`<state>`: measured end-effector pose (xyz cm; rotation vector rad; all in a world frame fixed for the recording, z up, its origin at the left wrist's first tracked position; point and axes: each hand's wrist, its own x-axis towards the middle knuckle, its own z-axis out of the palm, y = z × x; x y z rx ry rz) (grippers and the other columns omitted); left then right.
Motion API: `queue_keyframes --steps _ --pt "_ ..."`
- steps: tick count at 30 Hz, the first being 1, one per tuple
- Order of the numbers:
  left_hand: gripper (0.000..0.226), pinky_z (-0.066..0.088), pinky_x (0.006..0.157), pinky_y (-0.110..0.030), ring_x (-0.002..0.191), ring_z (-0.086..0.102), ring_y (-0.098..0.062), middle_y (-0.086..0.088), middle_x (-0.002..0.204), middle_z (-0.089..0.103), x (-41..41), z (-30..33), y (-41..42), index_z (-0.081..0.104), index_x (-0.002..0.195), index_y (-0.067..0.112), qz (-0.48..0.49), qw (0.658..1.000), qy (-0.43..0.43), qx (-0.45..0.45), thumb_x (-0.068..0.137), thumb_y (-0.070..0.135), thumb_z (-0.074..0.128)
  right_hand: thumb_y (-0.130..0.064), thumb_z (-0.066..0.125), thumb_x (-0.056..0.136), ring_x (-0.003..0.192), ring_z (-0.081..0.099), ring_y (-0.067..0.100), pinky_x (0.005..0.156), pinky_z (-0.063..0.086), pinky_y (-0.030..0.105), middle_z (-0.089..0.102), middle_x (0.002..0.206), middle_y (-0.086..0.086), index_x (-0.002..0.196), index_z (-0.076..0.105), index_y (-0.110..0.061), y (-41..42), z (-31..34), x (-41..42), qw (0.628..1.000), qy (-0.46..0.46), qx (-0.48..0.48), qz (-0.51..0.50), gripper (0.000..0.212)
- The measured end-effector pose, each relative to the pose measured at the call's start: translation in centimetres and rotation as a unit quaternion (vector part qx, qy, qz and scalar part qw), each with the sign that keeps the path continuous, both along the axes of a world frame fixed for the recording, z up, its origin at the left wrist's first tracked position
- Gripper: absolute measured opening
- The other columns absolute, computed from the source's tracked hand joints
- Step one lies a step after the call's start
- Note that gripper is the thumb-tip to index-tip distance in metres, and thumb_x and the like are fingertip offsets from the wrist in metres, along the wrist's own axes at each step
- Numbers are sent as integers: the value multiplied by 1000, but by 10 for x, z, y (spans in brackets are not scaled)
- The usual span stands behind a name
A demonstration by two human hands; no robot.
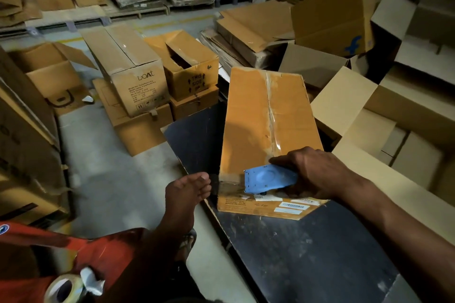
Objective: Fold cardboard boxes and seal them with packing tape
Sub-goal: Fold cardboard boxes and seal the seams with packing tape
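Observation:
A long brown cardboard box (248, 115) lies flaps-closed on the dark table (320, 258), with clear tape running along its centre seam. At the box's near end my right hand (315, 172) grips a blue tape dispenser (269, 178), which is pressed against the top edge there. My left hand (188, 189) reaches in from the lower left with its fingers straight and together, the tips touching the box's near-left corner. A roll of clear packing tape (62, 288) shows at the bottom left by my orange sleeve.
Closed and open brown boxes, one marked "boAt" (133, 66), are stacked on the concrete floor (110, 174) left of the table. Open pale cartons (354, 110) crowd the table's right side. Flat cardboard piles (253, 29) and wrapped pallets stand behind.

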<state>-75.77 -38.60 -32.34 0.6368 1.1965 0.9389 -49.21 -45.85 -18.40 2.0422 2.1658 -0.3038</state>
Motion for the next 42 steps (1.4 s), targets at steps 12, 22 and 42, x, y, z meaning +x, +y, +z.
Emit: queue_keyframes --steps 12,22,42 --pt "11 51 65 -31 72 60 -21 -17 86 70 11 -28 11 74 101 -1 -84 988 -34 -125 94 7 71 -47 77 82 121 63 21 93 57 40 62 137 -5 153 41 -44 24 4 -23 994 -77 -72 4 79" --pt "29 37 47 -19 61 59 -10 -4 81 71 -4 -48 30 77 99 8 -237 947 9 -216 85 33 82 -48 79 84 122 61 18 91 56 36 64 133 -8 150 46 -43 38 6 -33 988 -110 -107 34 73" --pt "87 42 109 -20 134 48 9 33 146 50 -10 -62 -17 37 158 38 -210 905 187 318 82 24 78 -43 77 88 121 61 20 89 54 36 65 132 -6 150 45 -45 37 9 -38 986 -130 -103 19 69"
